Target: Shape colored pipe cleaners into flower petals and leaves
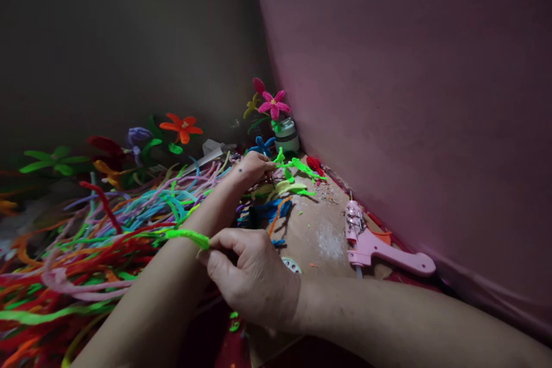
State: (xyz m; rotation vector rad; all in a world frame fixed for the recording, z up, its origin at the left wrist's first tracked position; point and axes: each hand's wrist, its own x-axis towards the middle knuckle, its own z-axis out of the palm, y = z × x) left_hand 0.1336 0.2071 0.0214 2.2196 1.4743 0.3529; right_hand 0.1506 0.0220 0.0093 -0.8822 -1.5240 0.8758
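Note:
Between the thumb and forefinger of my right hand (254, 276) is the end of a bright green fuzzy stem (190, 236), which points left across my left forearm. My left hand (257, 165) reaches farther out, its fingers closed beside bright green fuzzy pieces (306, 168). A thin dark thing shows under its fingertips, too small to make out. Pale yellow fuzzy pieces (282, 188) and a blue fuzzy bundle (276, 211) lie just nearer than that hand on the brown work surface (321, 230).
A large heap of colored fuzzy stems (107, 236) fills the left side. Fuzzy flowers, one orange (183, 126) and one pink (275, 104), stand at the back near a white jar (287, 135). A pink glue gun (388, 250) lies at right by the pink wall (409, 98).

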